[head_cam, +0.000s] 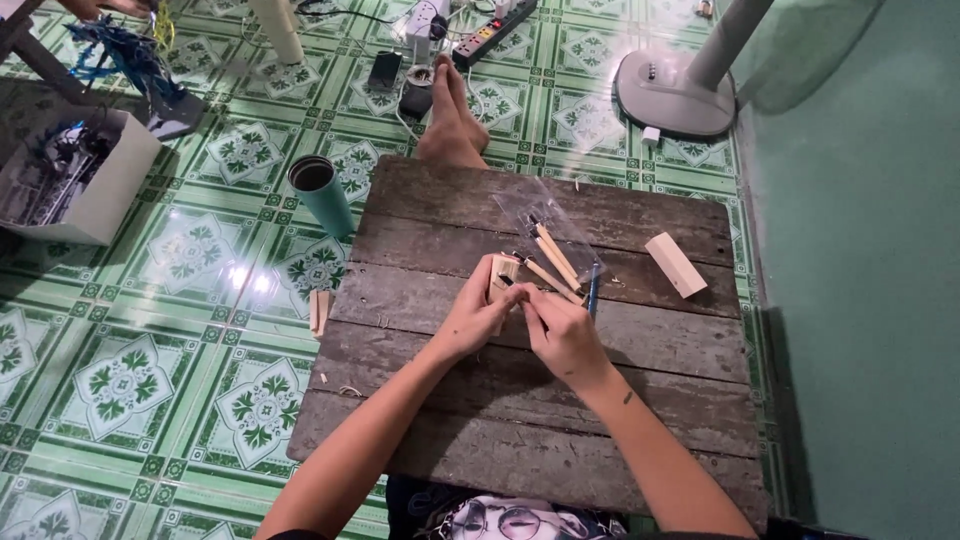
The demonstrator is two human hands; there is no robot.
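My left hand (472,312) grips a small pale wooden block (500,272) over the middle of a weathered plank board (640,350). My right hand (560,330) holds a wood-handled carving tool (535,294) with its tip against the block. Just beyond my hands lie several more wood-handled tools (556,254) on a clear plastic bag (520,205), and a blue-handled tool (593,289) beside them. A second pale wooden block (675,264) lies apart at the board's right.
A teal cup (322,194) stands on the green patterned tile floor, left of the board. A small wood piece (319,310) lies by the board's left edge. A white box (85,190) sits far left, a fan base (672,92) and power strip (494,32) beyond. My bare feet (452,125) rest past the board.
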